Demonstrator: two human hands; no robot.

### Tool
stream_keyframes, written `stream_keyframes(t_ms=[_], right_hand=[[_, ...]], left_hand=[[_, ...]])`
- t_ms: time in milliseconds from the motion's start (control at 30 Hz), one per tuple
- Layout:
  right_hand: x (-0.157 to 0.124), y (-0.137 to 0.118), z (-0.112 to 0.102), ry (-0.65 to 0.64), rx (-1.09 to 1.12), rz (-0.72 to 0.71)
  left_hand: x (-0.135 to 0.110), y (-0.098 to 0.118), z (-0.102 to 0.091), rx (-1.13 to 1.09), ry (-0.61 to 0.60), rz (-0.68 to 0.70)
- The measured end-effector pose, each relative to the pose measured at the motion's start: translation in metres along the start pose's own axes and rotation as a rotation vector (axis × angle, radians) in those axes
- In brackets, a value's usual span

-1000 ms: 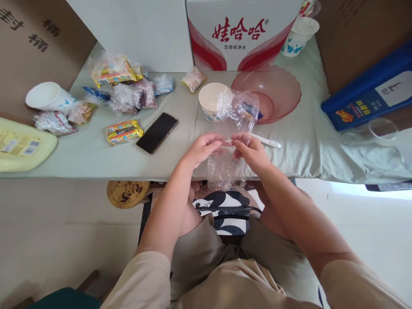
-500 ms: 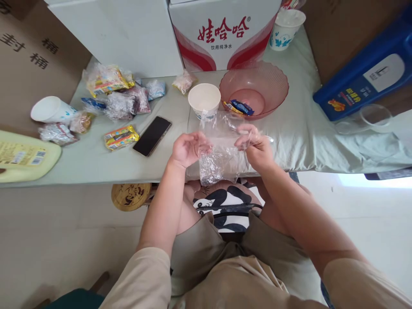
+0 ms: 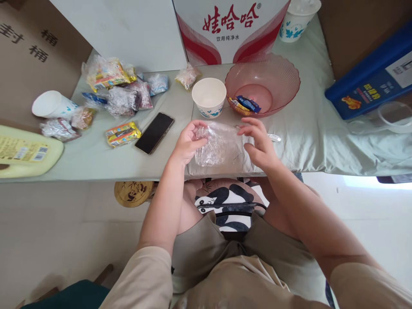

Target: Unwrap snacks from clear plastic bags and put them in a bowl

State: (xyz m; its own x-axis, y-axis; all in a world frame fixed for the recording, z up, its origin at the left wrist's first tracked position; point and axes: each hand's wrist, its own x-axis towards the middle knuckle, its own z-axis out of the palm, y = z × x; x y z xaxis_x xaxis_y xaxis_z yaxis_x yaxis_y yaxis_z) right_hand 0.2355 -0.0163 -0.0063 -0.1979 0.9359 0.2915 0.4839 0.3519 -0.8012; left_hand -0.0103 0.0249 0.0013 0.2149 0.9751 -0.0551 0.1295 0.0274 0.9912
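Observation:
A crinkled clear plastic bag (image 3: 212, 148) is held at its left side by my left hand (image 3: 189, 141), thumb against the fingers. My right hand (image 3: 259, 143) is at the bag's right side, fingers apart and curved, with nothing gripped between them. Just beyond the bag stands a white paper cup (image 3: 209, 98) with a blue leaf print. To its right sits a pink ribbed plastic bowl (image 3: 283, 94) holding a few small blue and yellow packets (image 3: 247, 104). Beside my right hand lies a small white object (image 3: 274, 137), its kind unclear.
Left of my hands are a phone (image 3: 155, 133), a yellow snack pack (image 3: 122, 134), several bagged snacks (image 3: 124, 101), a tipped paper cup (image 3: 53, 105) and a pale yellow jug (image 3: 28, 152). A blue container (image 3: 360, 96) leans at right. Boxes (image 3: 230, 47) line the back.
My right hand has let go of the bag and its fingers have spread. The bag has come down lower and more bunched, with my left hand still on it. The view has shifted slightly.

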Motion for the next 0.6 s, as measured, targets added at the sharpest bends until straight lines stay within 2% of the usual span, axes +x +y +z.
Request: stream_keyframes(t_ms=[100,200,300,367,500,567,600], right_hand=[[0.002,0.000,0.006,0.054,0.102,0.073],[0.003,-0.003,0.016,-0.032,0.275,0.136],[0.005,-0.009,0.024,-0.073,0.516,0.267],[0.007,-0.013,0.027,-0.030,0.634,0.327],[0.013,-0.017,0.028,0.181,0.805,0.420],[0.013,-0.017,0.027,0.195,0.887,0.491],[0.013,-0.017,0.026,0.151,0.918,0.521]], left_hand=[[-0.006,0.003,-0.002,0.048,-0.015,-0.030],[-0.013,0.009,-0.003,0.002,-0.004,-0.067],[-0.017,0.013,-0.002,-0.166,-0.002,-0.070],[-0.016,0.014,0.000,-0.285,-0.052,-0.099],[-0.010,0.012,0.007,-0.318,-0.207,-0.318],[-0.008,0.011,0.012,-0.308,-0.174,-0.359],[-0.007,0.010,0.014,-0.310,-0.135,-0.348]])
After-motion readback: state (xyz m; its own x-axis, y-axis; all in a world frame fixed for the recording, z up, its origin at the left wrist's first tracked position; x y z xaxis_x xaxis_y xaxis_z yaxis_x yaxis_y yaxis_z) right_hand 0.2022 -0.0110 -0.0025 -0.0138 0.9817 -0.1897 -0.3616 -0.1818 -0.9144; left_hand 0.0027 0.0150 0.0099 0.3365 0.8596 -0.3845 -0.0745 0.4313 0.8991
